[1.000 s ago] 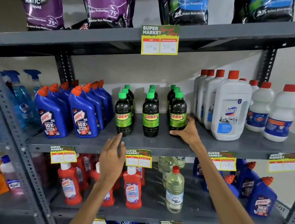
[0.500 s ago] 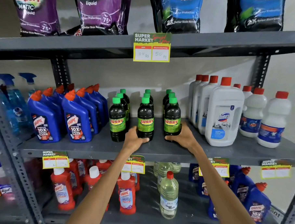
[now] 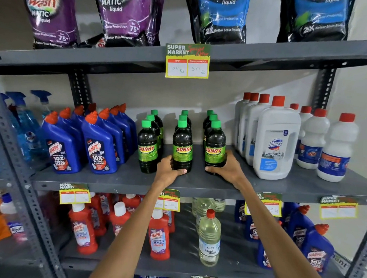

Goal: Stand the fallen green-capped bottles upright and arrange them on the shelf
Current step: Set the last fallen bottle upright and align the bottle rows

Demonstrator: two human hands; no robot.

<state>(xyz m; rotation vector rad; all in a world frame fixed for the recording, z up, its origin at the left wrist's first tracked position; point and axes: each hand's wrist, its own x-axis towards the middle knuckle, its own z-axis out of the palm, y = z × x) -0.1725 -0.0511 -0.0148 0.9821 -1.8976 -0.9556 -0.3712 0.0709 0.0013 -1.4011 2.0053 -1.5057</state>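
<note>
Left fingers [image 3: 178,171] wrapped round middle front bottle [image 3: 182,148] base, right fingers [image 3: 212,170] gripping right front bottle [image 3: 215,148], both upright

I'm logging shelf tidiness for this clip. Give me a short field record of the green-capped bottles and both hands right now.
bottles: dark green-capped Sunny bottles, all upright, three rows running front to back
shelf: grey metal middle shelf
left hand: gripping base of middle front bottle
right hand: gripping base of right front bottle
fallen bottles: none visible
</note>
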